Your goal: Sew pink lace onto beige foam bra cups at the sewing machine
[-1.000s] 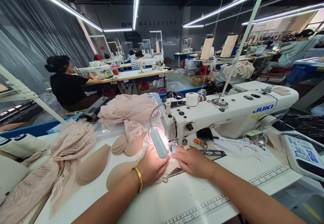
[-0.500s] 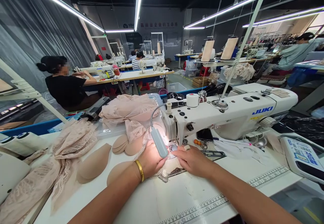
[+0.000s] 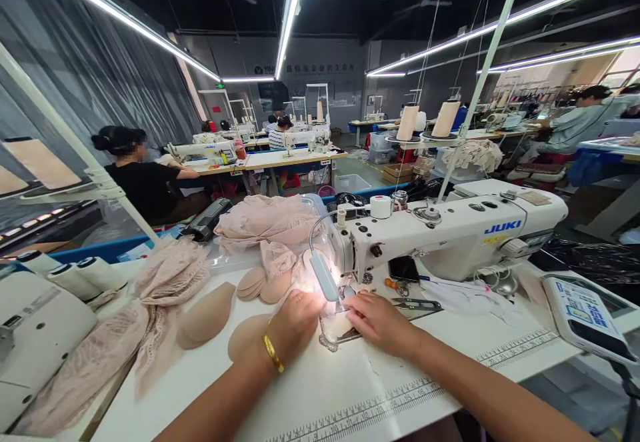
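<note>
My left hand, with a gold bracelet at the wrist, is closed at the left of the needle area on beige lace fabric that runs back behind its fingers. Its fingertips are partly lost in the lamp's glare. Across from it, my right hand has its fingers pressed together beside the presser foot; what they grip is too small to make out. A grey lamp on a bent neck hangs over the needle area of the white sewing machine. Beige moulded cups lie left of my left hand.
Piled lace fabric rests in a clear bin behind the cups. Thread snips, a phone and white cloth lie under the machine arm. A control box stands at right. A co-worker sits at far left.
The camera view has shifted, so the scene sits lower. My left hand has drawn slightly back from the needle area, toward me; my right hand stays near the presser foot.
</note>
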Demonstrator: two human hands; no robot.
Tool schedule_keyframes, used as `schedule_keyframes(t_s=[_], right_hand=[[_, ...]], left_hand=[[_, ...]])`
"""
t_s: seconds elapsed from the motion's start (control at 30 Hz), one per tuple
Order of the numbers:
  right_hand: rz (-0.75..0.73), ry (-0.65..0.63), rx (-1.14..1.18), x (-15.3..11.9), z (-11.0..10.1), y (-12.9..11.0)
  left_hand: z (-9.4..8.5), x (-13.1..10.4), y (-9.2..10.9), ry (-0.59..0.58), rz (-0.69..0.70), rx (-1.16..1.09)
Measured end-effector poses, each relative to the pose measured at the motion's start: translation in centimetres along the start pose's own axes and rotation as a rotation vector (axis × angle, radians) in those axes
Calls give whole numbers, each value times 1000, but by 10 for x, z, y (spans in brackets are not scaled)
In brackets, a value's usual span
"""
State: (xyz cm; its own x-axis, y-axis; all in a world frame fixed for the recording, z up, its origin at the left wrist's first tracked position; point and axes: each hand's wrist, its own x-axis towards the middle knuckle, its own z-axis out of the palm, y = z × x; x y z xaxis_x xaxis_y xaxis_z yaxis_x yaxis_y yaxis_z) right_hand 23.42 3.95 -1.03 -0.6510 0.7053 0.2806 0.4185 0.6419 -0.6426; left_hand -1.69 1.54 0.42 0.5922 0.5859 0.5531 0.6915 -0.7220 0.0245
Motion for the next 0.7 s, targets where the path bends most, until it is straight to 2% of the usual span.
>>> schedule_keyframes(t_s=[0.07, 0.13, 0.2, 0.27, 0.3, 0.33, 0.37, 0.4, 0.47, 0.5, 0.57, 0.63, 0.7], right_hand=[[148, -48, 413, 0, 10, -20], [271, -46, 767, 2, 21, -41], [341, 28, 956, 3, 33, -61], [376, 114, 1023, 0, 42, -79], [377, 147, 1036, -3, 45, -86], [370, 177, 1040, -8, 48, -92], [358, 200, 1039, -14, 51, -97], [342, 216, 1028, -22, 54, -101], [312, 246, 987, -38, 59, -104], [306, 271, 959, -46, 61, -103], [315, 363, 906, -60, 66, -98], [339, 496, 860, -70, 71, -92], [359, 575, 822, -78, 76, -88]], left_hand=[[-15, -20, 22, 54, -13, -74], [-28, -42, 55, 102, -159, -274], [-33, -63, 92, 70, -432, -657], [-32, -77, 122, -84, -764, -1219], [-31, -80, 133, -94, -957, -1460], [-31, -79, 139, -47, -1135, -1647], [-31, -76, 142, 67, -1285, -1769], [-32, -71, 141, 231, -1393, -1824], [-38, -59, 132, 553, -1464, -1812], [-42, -53, 126, 670, -1483, -1783], [-49, -43, 115, 778, -1553, -1778], [-54, -38, 108, 808, -1611, -1866], [-57, -36, 106, 819, -1562, -2011]])
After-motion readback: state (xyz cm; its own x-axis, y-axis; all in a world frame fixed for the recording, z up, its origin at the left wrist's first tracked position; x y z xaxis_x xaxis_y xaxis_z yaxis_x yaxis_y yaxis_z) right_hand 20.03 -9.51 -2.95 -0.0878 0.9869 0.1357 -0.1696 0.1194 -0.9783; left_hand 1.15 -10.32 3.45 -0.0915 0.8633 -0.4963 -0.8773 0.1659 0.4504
